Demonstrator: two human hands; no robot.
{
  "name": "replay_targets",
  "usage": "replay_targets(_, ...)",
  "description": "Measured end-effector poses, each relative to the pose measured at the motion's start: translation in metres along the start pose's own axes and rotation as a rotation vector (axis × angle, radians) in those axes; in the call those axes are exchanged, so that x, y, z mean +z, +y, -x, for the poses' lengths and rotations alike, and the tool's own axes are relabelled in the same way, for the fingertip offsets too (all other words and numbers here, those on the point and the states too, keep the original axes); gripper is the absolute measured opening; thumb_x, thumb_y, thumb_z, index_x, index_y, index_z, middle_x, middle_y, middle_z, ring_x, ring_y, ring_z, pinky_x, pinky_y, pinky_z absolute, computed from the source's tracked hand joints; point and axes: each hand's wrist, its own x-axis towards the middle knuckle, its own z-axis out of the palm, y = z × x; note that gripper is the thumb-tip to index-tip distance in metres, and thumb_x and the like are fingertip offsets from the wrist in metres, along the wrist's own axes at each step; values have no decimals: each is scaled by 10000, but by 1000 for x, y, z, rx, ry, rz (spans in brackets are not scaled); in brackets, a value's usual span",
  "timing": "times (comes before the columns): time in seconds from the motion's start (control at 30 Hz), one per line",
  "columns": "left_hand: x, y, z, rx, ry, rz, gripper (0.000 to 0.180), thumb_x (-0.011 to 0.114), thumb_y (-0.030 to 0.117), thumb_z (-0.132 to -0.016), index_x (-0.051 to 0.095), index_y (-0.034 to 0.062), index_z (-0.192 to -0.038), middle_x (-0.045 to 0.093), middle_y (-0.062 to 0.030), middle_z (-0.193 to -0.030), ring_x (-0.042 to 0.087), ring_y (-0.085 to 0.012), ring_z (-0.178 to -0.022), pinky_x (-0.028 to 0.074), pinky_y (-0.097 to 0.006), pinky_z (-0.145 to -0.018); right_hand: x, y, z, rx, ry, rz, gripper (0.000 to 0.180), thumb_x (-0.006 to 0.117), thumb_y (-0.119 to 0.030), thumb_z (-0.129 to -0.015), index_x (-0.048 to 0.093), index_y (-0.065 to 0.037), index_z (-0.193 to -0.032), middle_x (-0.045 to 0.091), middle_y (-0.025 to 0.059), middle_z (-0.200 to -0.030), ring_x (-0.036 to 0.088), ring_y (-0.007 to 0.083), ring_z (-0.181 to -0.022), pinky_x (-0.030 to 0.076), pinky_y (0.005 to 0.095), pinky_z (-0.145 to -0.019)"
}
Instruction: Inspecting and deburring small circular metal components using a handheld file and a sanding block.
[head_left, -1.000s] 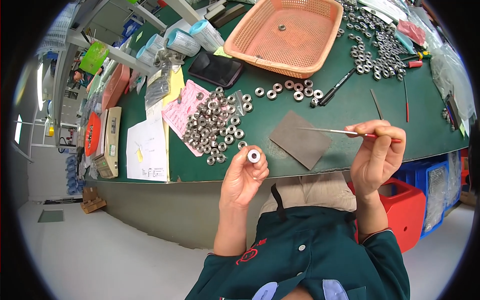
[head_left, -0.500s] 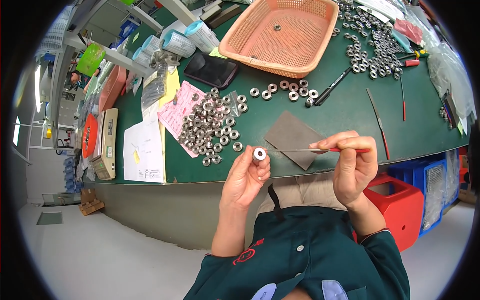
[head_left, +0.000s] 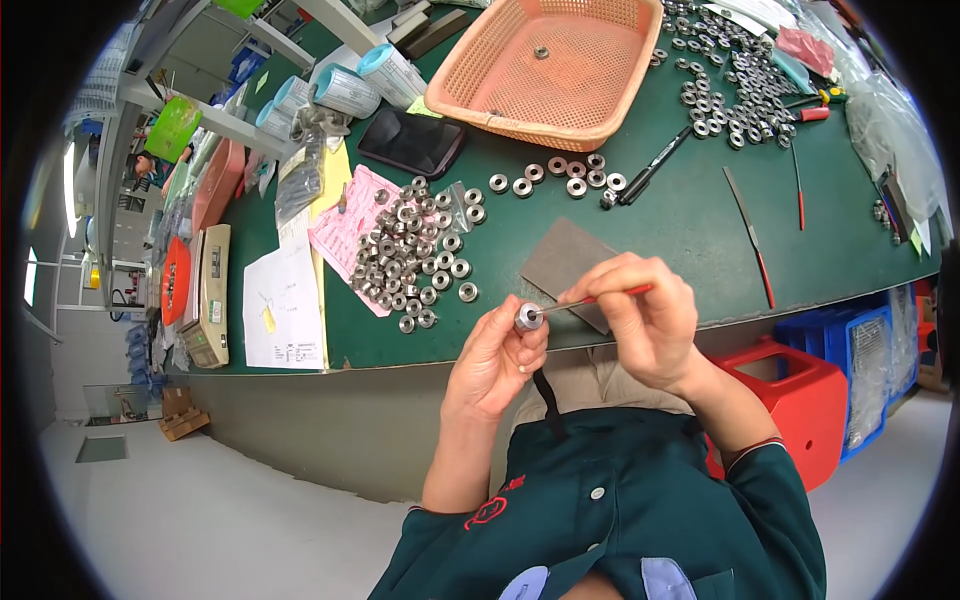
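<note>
Pinched in the fingers of my left hand (head_left: 488, 365) is a small silver metal bushing (head_left: 526, 319), its bored end facing up and to the right. My right hand (head_left: 652, 322) grips a thin needle file with a red handle (head_left: 638, 290). The file's slim shaft runs left to the bushing, and its tip is at the bore; how deep it sits cannot be made out. Beneath the file, a grey-brown flat sheet (head_left: 562, 258) lies on the green table. A heap of similar metal bushings (head_left: 405, 245) is left of my hands.
An orange plastic basket (head_left: 560, 125) stands at the back, with a row of metal rings (head_left: 557, 167) before it. More rings (head_left: 745, 95) spread at far right. A black marker (head_left: 655, 165), another file (head_left: 750, 235), a phone (head_left: 412, 142) and papers (head_left: 283, 310) lie around.
My right hand has moved left, bringing the file from beside the bushing to its bore. My left hand has tilted the bushing toward the file. The whole view has shifted slightly.
</note>
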Motion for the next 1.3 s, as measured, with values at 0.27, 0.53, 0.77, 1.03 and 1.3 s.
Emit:
replay_targets(0.27,-3,1,-1,-20,-5,-13,295,491,315,-966,558,40,-885,459,-17,-686,403,-88,-568,324,-215,-479,-1,3,-1,106,0,-74,38,541,34,-869,562,5,-881,656,108,-814,634,148,-672,493,257,-577)
replay_targets(0.53,-6,0,-2,-65,-23,151,268,502,303,-963,553,62,-856,420,3,-668,367,-71,-551,317,-203,-480,-7,5,-5,50,79,-124,45,544,48,-858,552,18,-890,654,114,-803,647,172,-676,503,264,-596)
replay_targets(0.77,8,-3,-1,-67,81,125,341,489,340,-964,516,30,-822,342,31,-633,320,-33,-504,286,-170,-405,-6,4,-8,52,85,-170,42,546,40,-857,544,20,-894,652,121,-807,646,188,-676,510,270,-617)
replay_targets(1.03,6,0,-4,-64,-8,137,263,532,303,-947,557,60,-850,419,1,-667,365,-71,-549,317,-203,-482,0,2,-6,-11,-67,30,35,472,28,-911,495,4,-924,654,168,-808,617,190,-720,510,292,-676)
replay_targets(1.3,-1,4,5,10,2,159,267,518,303,-951,523,43,-889,400,-8,-675,350,-74,-553,313,-200,-473,-31,-10,-13,-174,338,-25,91,371,-1,-963,453,16,-997,604,191,-863,645,247,-762,548,313,-670)
